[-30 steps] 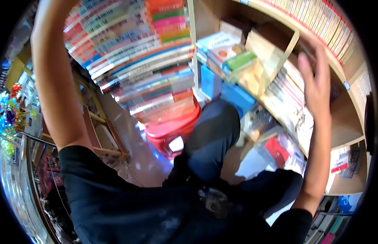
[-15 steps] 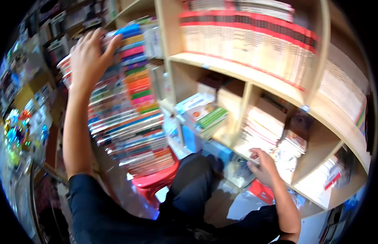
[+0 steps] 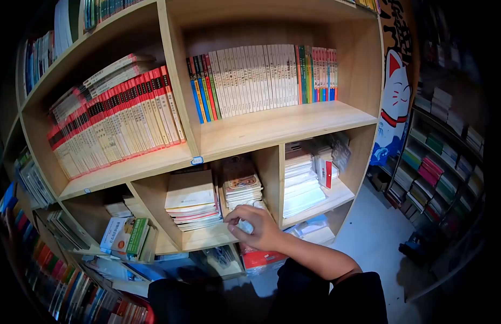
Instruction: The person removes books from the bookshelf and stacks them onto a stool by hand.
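Observation:
My right hand [image 3: 261,229] is in front of the lower middle shelf compartment, its fingers curled around a small white crumpled wad [image 3: 245,225], perhaps tissue or cloth. Just behind the hand stands a stack of thin booklets [image 3: 242,186] with a picture cover on top. To its left is a taller pile of pale books [image 3: 191,200]. A tall stack of colourful books [image 3: 61,275] rises at the lower left, dark and cut off by the view's edge. I cannot make out my left hand there.
The wooden bookcase [image 3: 288,121] fills the middle, with rows of red-topped books [image 3: 118,116] and white-spined books [image 3: 256,81]. White paper piles [image 3: 301,186] lie at lower right. A red package [image 3: 261,259] is below my hand. Another bookshelf [image 3: 439,173] stands across the floor [image 3: 369,243].
My view has swung right, so the bookcase appears further left. My left hand, earlier on top of the colourful book stack, no longer shows clearly. My right hand remains near the lower compartments.

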